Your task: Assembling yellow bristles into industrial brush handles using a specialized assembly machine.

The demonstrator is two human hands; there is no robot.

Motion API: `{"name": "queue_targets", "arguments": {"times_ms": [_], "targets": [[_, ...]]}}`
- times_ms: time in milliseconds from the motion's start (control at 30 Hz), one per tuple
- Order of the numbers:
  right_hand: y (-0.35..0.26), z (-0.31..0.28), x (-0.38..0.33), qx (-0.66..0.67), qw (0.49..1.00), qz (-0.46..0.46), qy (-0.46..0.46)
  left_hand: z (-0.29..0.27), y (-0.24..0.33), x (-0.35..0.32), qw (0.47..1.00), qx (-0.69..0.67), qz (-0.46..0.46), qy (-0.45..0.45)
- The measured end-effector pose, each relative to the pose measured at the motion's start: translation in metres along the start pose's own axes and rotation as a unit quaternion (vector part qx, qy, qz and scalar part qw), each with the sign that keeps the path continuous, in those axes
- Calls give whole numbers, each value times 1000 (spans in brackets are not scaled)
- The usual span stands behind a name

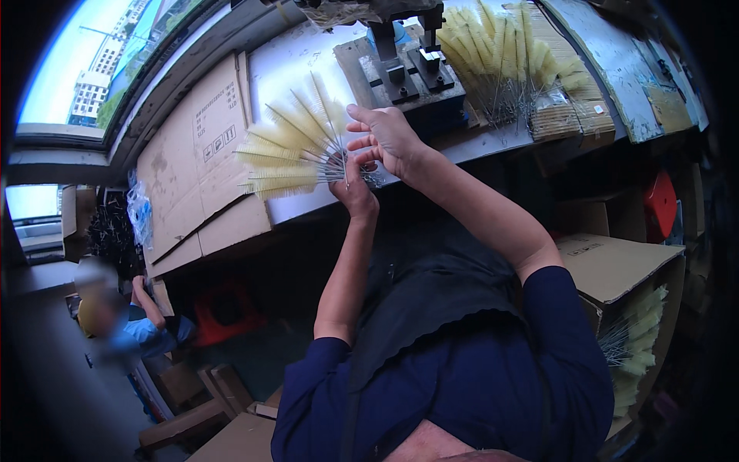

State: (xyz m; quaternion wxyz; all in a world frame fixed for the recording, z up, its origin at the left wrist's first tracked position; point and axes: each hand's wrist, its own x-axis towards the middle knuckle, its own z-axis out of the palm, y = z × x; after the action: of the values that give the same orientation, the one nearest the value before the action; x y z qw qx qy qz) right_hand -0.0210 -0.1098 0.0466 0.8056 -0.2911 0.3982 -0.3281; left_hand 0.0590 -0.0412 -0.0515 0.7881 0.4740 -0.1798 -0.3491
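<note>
Pale yellow bristles fan out from the bundle of brushes [289,150] that I see held over the near edge of the worktop [308,58]. The left hand [356,189] is closed round the gathered wire stems, gripping them from below. The right hand [385,137] is half open just beside it, fingers spread and touching the stems where they meet.

I judge the step in hand to be sorting or evening up the bundle: one hand clamps, the other works through single stems. The next move seems to call for a light pinch on one wire without loosening the left grip, or the fan could slip apart.

A dark metal press [408,65] stands just beyond the hands, and a loose heap of brushes [508,61] lies to its right. At near right an open carton [616,269] holds more brushes.

Where the stems cross under the right fingers I cannot make out which one is touched. The top of the press is cut off by the frame, and a person [131,323] at far left is blurred.
</note>
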Motion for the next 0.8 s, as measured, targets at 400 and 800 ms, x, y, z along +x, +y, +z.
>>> {"name": "queue_targets", "arguments": {"times_ms": [400,800], "targets": [[48,8,57,-527,771,-307,183,-3,10,2,998,-40,-38,7],[50,26,108,-809,532,-244,52,-8,9,1,988,-117,-45,93]]}}
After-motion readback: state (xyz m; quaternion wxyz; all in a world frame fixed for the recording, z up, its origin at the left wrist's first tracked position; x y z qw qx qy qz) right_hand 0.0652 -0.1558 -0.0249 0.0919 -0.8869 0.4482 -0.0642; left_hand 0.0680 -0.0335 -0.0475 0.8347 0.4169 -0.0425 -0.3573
